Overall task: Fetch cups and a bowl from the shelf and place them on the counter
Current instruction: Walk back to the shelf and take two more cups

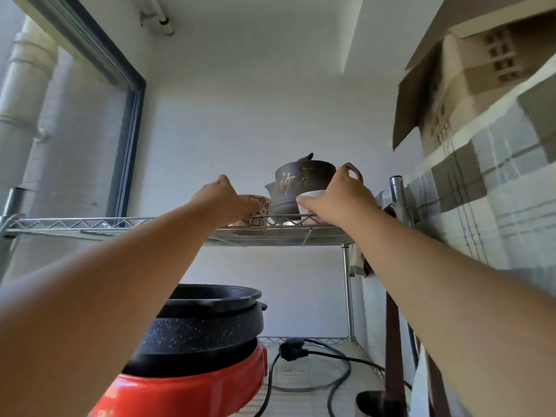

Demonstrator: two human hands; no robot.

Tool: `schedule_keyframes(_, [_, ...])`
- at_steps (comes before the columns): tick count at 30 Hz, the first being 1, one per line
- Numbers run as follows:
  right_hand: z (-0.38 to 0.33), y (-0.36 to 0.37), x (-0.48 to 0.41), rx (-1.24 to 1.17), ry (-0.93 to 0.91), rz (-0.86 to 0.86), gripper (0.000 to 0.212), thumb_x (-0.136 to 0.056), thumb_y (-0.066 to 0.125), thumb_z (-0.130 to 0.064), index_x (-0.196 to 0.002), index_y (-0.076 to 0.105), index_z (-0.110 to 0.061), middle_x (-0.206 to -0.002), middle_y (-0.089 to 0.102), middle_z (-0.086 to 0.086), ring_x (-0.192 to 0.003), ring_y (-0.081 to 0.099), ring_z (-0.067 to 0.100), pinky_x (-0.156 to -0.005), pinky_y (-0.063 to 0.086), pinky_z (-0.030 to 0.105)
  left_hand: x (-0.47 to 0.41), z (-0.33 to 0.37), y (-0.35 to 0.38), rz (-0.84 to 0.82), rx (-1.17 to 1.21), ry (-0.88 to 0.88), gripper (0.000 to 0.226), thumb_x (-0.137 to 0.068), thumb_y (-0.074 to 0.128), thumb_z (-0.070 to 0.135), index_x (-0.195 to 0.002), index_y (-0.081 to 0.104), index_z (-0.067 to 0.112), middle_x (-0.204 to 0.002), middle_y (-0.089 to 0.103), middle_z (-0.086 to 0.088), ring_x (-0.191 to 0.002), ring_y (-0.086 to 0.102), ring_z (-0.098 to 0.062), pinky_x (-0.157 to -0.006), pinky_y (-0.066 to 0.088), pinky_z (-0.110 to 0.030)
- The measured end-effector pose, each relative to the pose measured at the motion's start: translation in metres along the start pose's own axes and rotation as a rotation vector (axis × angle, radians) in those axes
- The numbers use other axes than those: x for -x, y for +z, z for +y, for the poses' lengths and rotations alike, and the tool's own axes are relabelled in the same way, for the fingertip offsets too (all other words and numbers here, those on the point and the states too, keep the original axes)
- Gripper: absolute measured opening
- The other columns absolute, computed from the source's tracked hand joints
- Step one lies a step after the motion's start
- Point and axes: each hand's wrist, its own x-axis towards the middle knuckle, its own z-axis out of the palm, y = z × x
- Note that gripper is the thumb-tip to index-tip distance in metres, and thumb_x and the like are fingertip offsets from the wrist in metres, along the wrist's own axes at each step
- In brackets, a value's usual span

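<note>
Both forearms (126, 281) reach up to the top shelf (120, 227). My right hand (337, 200) wraps the white cup (311, 197), right of the brown teapot (301, 179). My left hand (224, 200) touches the printed bowl (261, 207), left of it; I cannot tell its grip.

I make out a dark brown pot (304, 182) lettered in gold, a plain white cup (313, 195) and a pale bowl (261, 207) printed with what looks like a pink cartoon cat. The wire shelf (90, 224) is silver; the cooker (186, 392) red, its pan (204, 332) black, speckled; the cloth (496, 188) checked grey, white and brown.
</note>
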Motion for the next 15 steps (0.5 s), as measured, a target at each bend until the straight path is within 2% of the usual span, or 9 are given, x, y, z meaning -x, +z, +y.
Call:
schedule_keyframes(2, [-0.004, -0.002, -0.003, 0.002, 0.075, -0.048, 0.084, -0.062, 0.068, -0.059, -0.125, 0.043, -0.01, -0.074, 0.06, -0.003, -0.057, 0.05, 0.015, -0.047, 0.028, 0.023, -0.003, 0.004, 0.001, -0.037, -0.015, -0.03, 0.087, -0.067, 0.066, 0.072, -0.12, 0.049, 0.006, -0.103, 0.06, -0.013, -0.098, 0.061, -0.033, -0.067, 0.043, -0.031])
schedule_keyframes(3, [-0.005, -0.003, -0.005, 0.004, 0.102, -0.064, 0.078, -0.06, 0.069, -0.058, -0.118, 0.047, -0.011, -0.06, 0.053, -0.005, -0.051, 0.044, 0.009, -0.044, 0.026, 0.023, -0.004, 0.006, 0.001, -0.059, -0.02, -0.038, 0.086, -0.064, 0.067, 0.074, -0.113, 0.052, 0.006, -0.095, 0.06, -0.011, -0.09, 0.062, -0.031, -0.063, 0.042, -0.029])
schedule_keyframes(4, [-0.006, -0.003, -0.006, 0.008, 0.117, -0.082, 0.075, -0.059, 0.071, -0.058, -0.114, 0.048, -0.012, -0.055, 0.048, -0.005, -0.051, 0.043, 0.009, -0.044, 0.026, 0.023, -0.004, 0.008, 0.001, -0.078, -0.02, -0.045, 0.083, -0.061, 0.067, 0.075, -0.105, 0.054, 0.007, -0.088, 0.06, -0.009, -0.08, 0.062, -0.028, -0.058, 0.041, -0.027])
schedule_keyframes(6, [-0.006, -0.003, -0.007, 0.02, 0.116, -0.113, 0.079, -0.057, 0.071, -0.059, -0.117, 0.047, -0.012, -0.06, 0.044, -0.009, -0.058, 0.045, 0.015, -0.045, 0.026, 0.024, -0.007, 0.011, 0.003, -0.102, -0.005, -0.062, 0.075, -0.056, 0.068, 0.075, -0.086, 0.054, 0.008, -0.074, 0.061, -0.006, -0.062, 0.057, -0.02, -0.05, 0.037, -0.023])
schedule_keyframes(9, [-0.005, -0.001, -0.008, 0.021, 0.126, -0.091, 0.084, -0.058, 0.07, -0.056, -0.124, 0.042, -0.012, -0.059, 0.04, -0.01, -0.053, 0.037, 0.012, -0.045, 0.024, 0.025, -0.012, 0.013, 0.006, -0.115, 0.053, -0.076, 0.066, -0.052, 0.072, 0.072, -0.072, 0.051, 0.013, -0.067, 0.059, -0.004, -0.056, 0.054, -0.016, -0.046, 0.034, -0.022])
schedule_keyframes(12, [-0.004, -0.001, -0.008, -0.015, 0.122, -0.06, 0.083, -0.056, 0.069, -0.055, -0.123, 0.04, -0.014, -0.062, 0.043, -0.01, -0.054, 0.039, 0.011, -0.046, 0.024, 0.025, -0.014, 0.012, 0.01, -0.106, 0.173, -0.101, 0.068, -0.047, 0.078, 0.067, -0.079, 0.049, 0.014, -0.076, 0.056, -0.002, -0.064, 0.053, -0.015, -0.051, 0.038, -0.024])
schedule_keyframes(15, [-0.004, -0.004, -0.008, -0.142, 0.105, -0.063, 0.092, -0.054, 0.071, -0.061, -0.127, 0.036, -0.017, -0.091, 0.048, -0.005, -0.077, 0.049, 0.02, -0.06, 0.037, 0.028, -0.011, 0.01, 0.009, -0.062, 0.308, -0.11, 0.079, -0.04, 0.075, 0.062, -0.095, 0.04, 0.018, -0.081, 0.049, 0.006, -0.071, 0.049, -0.011, -0.056, 0.041, -0.027])
